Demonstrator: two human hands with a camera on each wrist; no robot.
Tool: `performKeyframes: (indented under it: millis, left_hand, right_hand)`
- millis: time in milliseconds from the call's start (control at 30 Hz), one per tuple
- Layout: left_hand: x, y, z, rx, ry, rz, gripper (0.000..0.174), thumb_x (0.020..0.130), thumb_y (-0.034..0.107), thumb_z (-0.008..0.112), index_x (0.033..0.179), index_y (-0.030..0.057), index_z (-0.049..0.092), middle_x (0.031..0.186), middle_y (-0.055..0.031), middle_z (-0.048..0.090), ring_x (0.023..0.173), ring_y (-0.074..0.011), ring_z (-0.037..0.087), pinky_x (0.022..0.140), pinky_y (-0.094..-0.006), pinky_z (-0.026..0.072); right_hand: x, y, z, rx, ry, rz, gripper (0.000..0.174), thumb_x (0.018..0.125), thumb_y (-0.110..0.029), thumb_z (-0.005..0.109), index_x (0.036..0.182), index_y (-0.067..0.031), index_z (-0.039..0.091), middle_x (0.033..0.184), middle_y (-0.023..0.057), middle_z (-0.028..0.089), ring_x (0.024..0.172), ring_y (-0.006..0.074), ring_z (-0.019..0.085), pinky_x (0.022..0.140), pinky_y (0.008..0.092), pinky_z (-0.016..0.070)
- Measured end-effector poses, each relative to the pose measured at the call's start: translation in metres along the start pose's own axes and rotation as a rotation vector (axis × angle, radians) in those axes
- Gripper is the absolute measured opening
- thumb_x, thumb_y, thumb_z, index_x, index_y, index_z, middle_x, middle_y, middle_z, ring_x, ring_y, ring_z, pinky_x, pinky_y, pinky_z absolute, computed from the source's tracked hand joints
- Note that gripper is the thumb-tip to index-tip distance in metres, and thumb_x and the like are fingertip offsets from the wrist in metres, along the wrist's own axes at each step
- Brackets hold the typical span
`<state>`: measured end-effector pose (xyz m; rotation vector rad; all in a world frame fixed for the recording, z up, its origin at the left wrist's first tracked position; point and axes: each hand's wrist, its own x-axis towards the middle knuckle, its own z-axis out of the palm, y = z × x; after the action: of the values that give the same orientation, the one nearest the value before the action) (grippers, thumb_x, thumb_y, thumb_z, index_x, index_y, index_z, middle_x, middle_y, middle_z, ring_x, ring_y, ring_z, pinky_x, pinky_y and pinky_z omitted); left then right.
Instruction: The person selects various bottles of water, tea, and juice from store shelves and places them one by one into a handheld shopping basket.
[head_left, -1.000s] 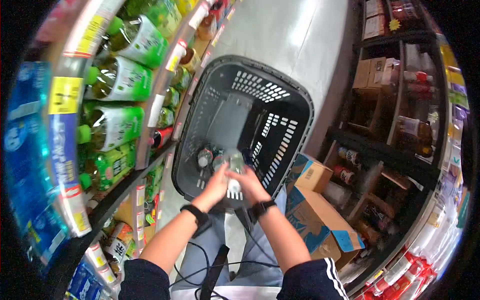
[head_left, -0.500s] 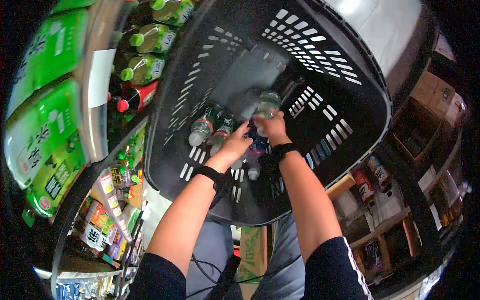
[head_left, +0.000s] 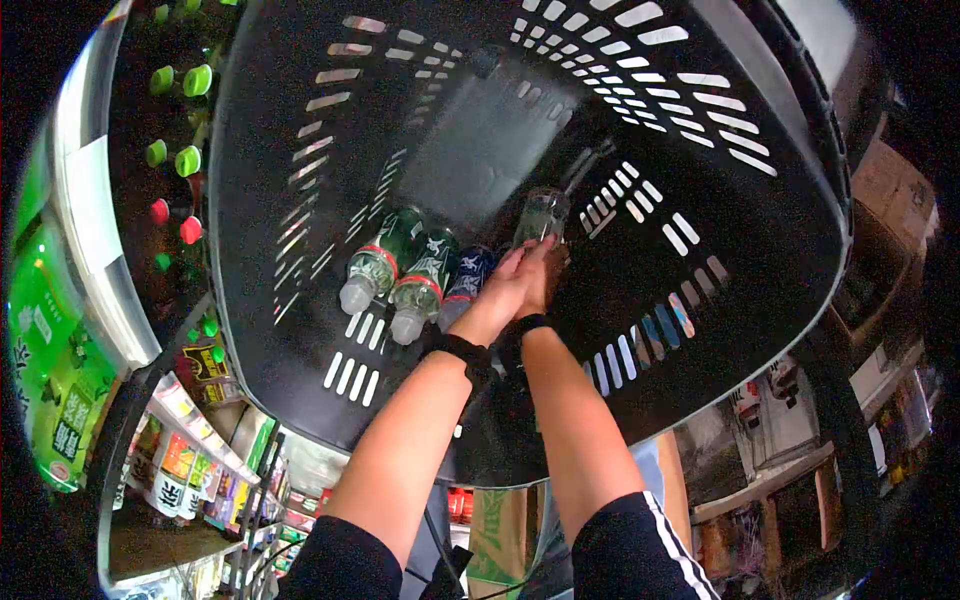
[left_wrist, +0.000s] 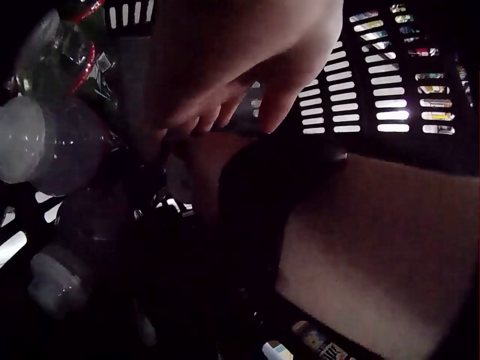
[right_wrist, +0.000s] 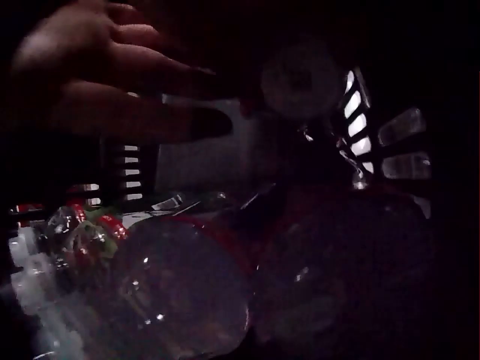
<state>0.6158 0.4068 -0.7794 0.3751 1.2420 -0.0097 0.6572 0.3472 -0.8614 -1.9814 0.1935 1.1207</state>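
In the head view my right hand [head_left: 541,275] grips a clear bottle [head_left: 545,212] lying low in a dark shopping basket [head_left: 700,310]. Against it, my left hand [head_left: 497,300] reaches in with loosely bent fingers, its fingertips right at the bottle and the other hand. The left wrist view shows the left hand [left_wrist: 247,60] over the right wrist, nothing visible between thumb and fingers. Left of the hands lie two green-labelled bottles [head_left: 372,268] with pale caps and a blue-labelled bottle [head_left: 470,275], partly hidden by the left hand. The right wrist view is very dark.
Slotted basket walls rise around both hands. A drinks shelf with green-capped bottles [head_left: 197,80] stands along the left side. A dark shelf with cardboard boxes [head_left: 885,190] stands at the right. Behind the forearms, a green-printed carton [head_left: 500,530] shows below the basket rim.
My hands have gone deeper into the basket with the clear bottle and come together; the left hand moved right to meet it. The head view has drawn closer to the basket.
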Motion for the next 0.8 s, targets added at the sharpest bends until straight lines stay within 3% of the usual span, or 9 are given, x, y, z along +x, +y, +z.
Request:
performKeyframes:
  millis: [300, 367, 533, 567, 600, 633, 700, 767, 800]
  left_hand:
    - [0.01, -0.021, -0.005, 0.087, 0.022, 0.141, 0.062, 0.085, 0.025, 0.053, 0.135, -0.0015, 0.028, 0.126, -0.0117, 0.048, 0.116, -0.0177, 0.043, 0.101, -0.0291, 0.0283]
    - [-0.009, -0.006, -0.006, 0.038, 0.078, 0.089, 0.057, 0.085, 0.024, 0.053, 0.132, -0.0012, 0.032, 0.122, -0.0112, 0.051, 0.112, -0.0181, 0.046, 0.099, -0.0288, 0.0306]
    - [-0.088, 0.046, -0.004, 0.593, 0.165, 0.163, 0.04, 0.089, 0.026, 0.043, 0.12, 0.0011, 0.046, 0.113, -0.0157, 0.056, 0.105, -0.0256, 0.053, 0.091, -0.0337, 0.0397]
    - [-0.112, 0.061, -0.003, 0.604, 0.17, 0.128, 0.039, 0.089, 0.026, 0.044, 0.118, 0.0003, 0.047, 0.113, -0.0175, 0.055, 0.106, -0.027, 0.053, 0.091, -0.0346, 0.0398]
    - [-0.104, 0.027, -0.019, 0.86, 0.308, 0.524, 0.024, 0.083, 0.016, 0.051, 0.104, 0.0038, 0.053, 0.085, -0.0131, 0.062, 0.076, -0.0217, 0.061, 0.063, -0.0356, 0.0486]
    - [-0.145, 0.066, -0.009, 0.809, 0.164, 0.219, 0.017, 0.082, 0.015, 0.05, 0.093, 0.0032, 0.052, 0.08, -0.0134, 0.059, 0.071, -0.0212, 0.059, 0.06, -0.0372, 0.0458]
    - [-0.204, 0.075, -0.007, 0.831, 0.139, 0.52, 0.014, 0.085, 0.017, 0.047, 0.085, 0.0034, 0.048, 0.075, -0.0103, 0.056, 0.068, -0.0195, 0.054, 0.058, -0.0361, 0.0433]
    - [-0.285, 0.11, 0.021, 0.741, -0.002, 0.755, 0.027, 0.083, 0.021, 0.05, 0.1, 0.0005, 0.055, 0.092, -0.0195, 0.06, 0.086, -0.0325, 0.058, 0.075, -0.0411, 0.0454]
    - [-0.298, 0.102, 0.019, 0.949, 0.069, 0.63, 0.024, 0.084, 0.018, 0.047, 0.101, 0.0017, 0.054, 0.095, -0.0191, 0.06, 0.086, -0.0324, 0.058, 0.075, -0.0411, 0.0456]
  right_hand:
    - [-0.043, -0.064, -0.008, 0.154, -0.148, 0.082, 0.03, 0.089, -0.03, 0.045, 0.101, -0.0042, 0.053, 0.092, 0.008, 0.056, 0.079, 0.0196, 0.052, 0.071, 0.0316, 0.0433]
    - [-0.046, -0.044, -0.019, -0.345, -0.103, -0.413, 0.026, 0.084, -0.023, 0.052, 0.099, -0.0031, 0.055, 0.091, 0.0081, 0.059, 0.081, 0.0205, 0.055, 0.075, 0.0325, 0.0443]
    - [-0.095, -0.107, -0.039, -0.864, -0.272, -0.05, 0.026, 0.077, -0.016, 0.054, 0.096, 0.0012, 0.058, 0.089, 0.0239, 0.061, 0.086, 0.0407, 0.057, 0.075, 0.0447, 0.0458]
    - [-0.108, -0.115, -0.042, -0.832, -0.291, -0.086, 0.026, 0.076, -0.019, 0.055, 0.091, 0.0012, 0.059, 0.088, 0.0236, 0.061, 0.085, 0.0399, 0.058, 0.074, 0.0444, 0.0462]
    - [-0.117, -0.115, -0.044, -0.795, -0.31, -0.131, 0.026, 0.076, -0.023, 0.055, 0.085, 0.0011, 0.06, 0.087, 0.0234, 0.062, 0.084, 0.0391, 0.059, 0.073, 0.0441, 0.0466]
    - [-0.127, -0.113, -0.048, -0.756, -0.353, -0.213, 0.03, 0.076, -0.025, 0.055, 0.088, 0.0018, 0.06, 0.087, 0.0237, 0.062, 0.083, 0.0388, 0.059, 0.073, 0.0435, 0.0469]
    - [-0.154, -0.138, -0.052, -0.616, -0.475, -0.215, 0.028, 0.08, -0.027, 0.052, 0.083, -0.0001, 0.059, 0.084, 0.0225, 0.061, 0.077, 0.0381, 0.058, 0.067, 0.0447, 0.0465]
    - [-0.185, -0.153, -0.053, -0.511, -0.475, -0.508, 0.024, 0.081, -0.024, 0.051, 0.081, -0.0021, 0.061, 0.079, 0.0126, 0.062, 0.071, 0.02, 0.059, 0.062, 0.0348, 0.0466]
    - [-0.232, -0.219, -0.056, -0.31, -0.497, -0.297, 0.027, 0.083, -0.026, 0.05, 0.084, -0.0015, 0.06, 0.079, 0.0177, 0.061, 0.071, 0.0271, 0.058, 0.064, 0.037, 0.0455]
